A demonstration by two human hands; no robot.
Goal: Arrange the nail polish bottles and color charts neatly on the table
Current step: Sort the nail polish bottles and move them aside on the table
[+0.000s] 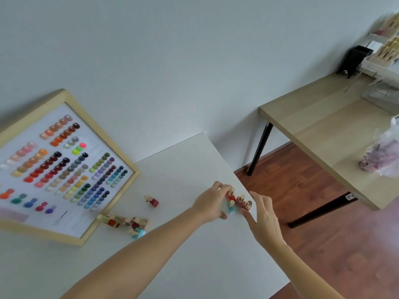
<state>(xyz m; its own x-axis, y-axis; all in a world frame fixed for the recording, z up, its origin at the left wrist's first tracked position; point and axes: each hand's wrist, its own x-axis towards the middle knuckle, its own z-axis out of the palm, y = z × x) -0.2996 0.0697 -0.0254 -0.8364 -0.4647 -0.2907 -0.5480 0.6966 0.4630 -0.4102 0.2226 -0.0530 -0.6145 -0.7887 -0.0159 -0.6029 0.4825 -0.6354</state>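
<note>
Nearest us, our two forearms reach up across the white surface [194, 255] toward its right edge. Our left hand [212, 202] curls its fingers around the top of a red bottle [230, 195] in a small cluster of nail polish bottles [237, 201] at about 2 o'clock on the surface; whether the grip is firm we cannot tell. A light blue bottle [231, 207] stands just below that hand. Our right hand [262, 214] is spread wide and holds nothing, its fingertips just beside the cluster's right end, at the surface edge. At about 9 o'clock from the hands lies a loose heap of bottles [126, 223], some tipped over, touching the corner of the color chart [58, 167]. A single dark red bottle [152, 201] lies alone between heap and cluster. The chart, a wood-framed board of colored swatches, rests at 10 o'clock against the wall [172, 61]. Farther off at 2 o'clock stands a wooden table [319, 126] carrying a plastic bag [382, 156] and a black holder [354, 60].
</note>
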